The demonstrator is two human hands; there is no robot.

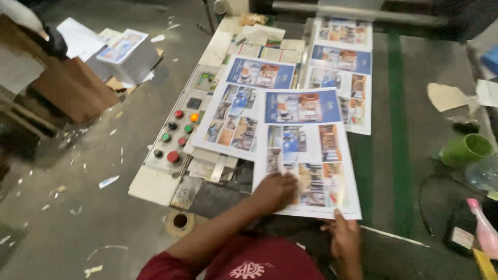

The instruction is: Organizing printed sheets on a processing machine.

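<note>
Grey concrete floor (78,207), littered with paper scraps, surrounds a grey machine table (415,129) marked with a dark green stripe (397,103).

Nearest the camera, a dark red sleeve (233,262) leads to both hands. The left hand (275,191) lies palm down on the lower left part of a large glossy printed sheet with a blue header band and photo panels (306,150). Its fingers are together and slightly curled, pressing on the paper. The right hand (345,241) grips the near edge of the same sheet at its lower right corner, thumb on top; the remaining fingers sit under the paper and cannot be seen. This sheet lies at the near end of the table, partly overlapping the other prints.

Just beyond it to the left, a second matching printed sheet (236,114) lies at a slight angle, partly over a pale control panel with red, green, black and orange round push buttons (174,140). A third printed sheet (342,72) lies farther back on the right, running toward the far end of the table.

On the right side, a green plastic cup (464,150) lies on its side, near a pink spray bottle (482,228).

At the far left, a white stack of printed paper (127,57) sits on the floor next to brown cardboard pieces (72,88).
</note>
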